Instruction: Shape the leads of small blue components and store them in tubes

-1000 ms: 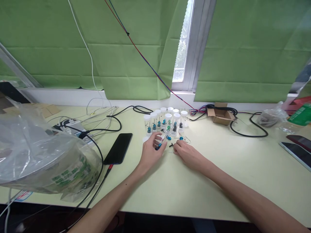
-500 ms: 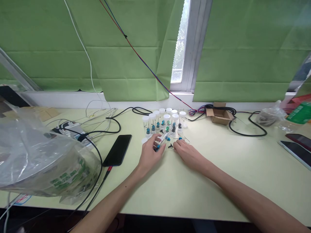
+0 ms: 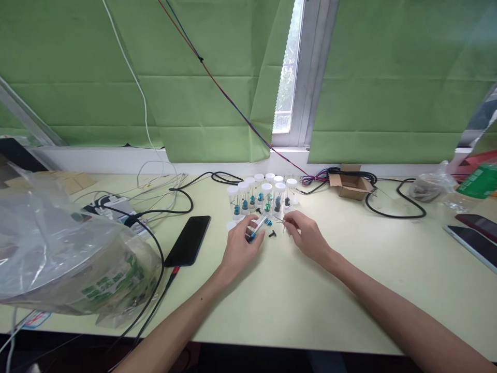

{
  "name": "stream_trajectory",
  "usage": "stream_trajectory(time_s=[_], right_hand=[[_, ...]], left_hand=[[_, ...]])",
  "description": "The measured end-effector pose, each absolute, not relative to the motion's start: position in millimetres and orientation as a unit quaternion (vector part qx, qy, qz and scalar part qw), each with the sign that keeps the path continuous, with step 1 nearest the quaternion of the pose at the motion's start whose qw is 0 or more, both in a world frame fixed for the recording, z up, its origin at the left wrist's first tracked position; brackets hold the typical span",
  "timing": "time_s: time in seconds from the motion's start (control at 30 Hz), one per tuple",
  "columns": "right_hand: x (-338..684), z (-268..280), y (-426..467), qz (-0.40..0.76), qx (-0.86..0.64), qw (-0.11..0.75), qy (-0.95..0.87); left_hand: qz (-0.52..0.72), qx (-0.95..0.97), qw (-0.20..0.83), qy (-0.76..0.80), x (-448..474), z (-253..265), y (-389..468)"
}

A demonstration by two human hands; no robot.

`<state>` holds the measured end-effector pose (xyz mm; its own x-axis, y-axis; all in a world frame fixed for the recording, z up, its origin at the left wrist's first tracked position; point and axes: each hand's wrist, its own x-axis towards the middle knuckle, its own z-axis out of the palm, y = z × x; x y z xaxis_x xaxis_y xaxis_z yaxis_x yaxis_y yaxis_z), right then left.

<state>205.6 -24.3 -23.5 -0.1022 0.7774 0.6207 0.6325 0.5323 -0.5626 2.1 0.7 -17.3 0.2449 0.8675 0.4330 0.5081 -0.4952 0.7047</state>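
My left hand (image 3: 243,247) is closed around a clear plastic vial (image 3: 261,224), tilted, with a small blue piece at its lower end. To the right, my right hand (image 3: 308,237) pinches a thin metal wire (image 3: 279,220) that sticks out leftward from the fingertips. Just beyond both hands stand several clear vials with white caps (image 3: 267,187), holding blue, green or black pieces on thin stems. A small black piece (image 3: 272,234) lies on the table between my hands, and a blue piece (image 3: 269,223) lies by the vial's upper end. A loose white cap (image 3: 230,225) is partly behind my left hand.
A black phone (image 3: 189,241) with a cable lies to the left, beside a large clear plastic bag (image 3: 77,254). Tangled cables (image 3: 174,199) run along the back. An open cardboard box (image 3: 351,186) stands back right; two more phones (image 3: 473,243) and a green-labelled bottle (image 3: 479,181) are far right.
My right hand has lifted slightly from the table beside the black piece and now pinches a thin wire. My left hand keeps the vial in nearly the same place.
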Motion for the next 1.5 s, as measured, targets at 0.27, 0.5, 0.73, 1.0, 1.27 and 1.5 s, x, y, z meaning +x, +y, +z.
stream_trajectory(time_s=[0.27, 0.5, 0.73, 1.0, 1.27, 1.5], right_hand=[[208, -20, -25, 0.037, -0.440, 0.480, -0.758], [213, -23, -24, 0.051, -0.415, 0.450, -0.789], [214, -21, -25, 0.054, -0.399, 0.443, -0.801], [213, -17, -28, 0.035, -0.397, 0.466, -0.790], [208, -15, -34, 0.025, -0.424, 0.521, -0.740], [205, -12, -35, 0.079, -0.429, 0.553, -0.709]], left_hand=[[0.387, 0.780, 0.217, 0.442, 2, -18, 0], [0.366, 0.809, 0.206, 0.411, 2, -23, 0], [0.359, 0.819, 0.230, 0.384, 2, -23, 1], [0.366, 0.813, 0.268, 0.365, 4, -20, -2], [0.359, 0.790, 0.347, 0.355, 6, -14, -8], [0.361, 0.770, 0.392, 0.351, 6, -16, -8]])
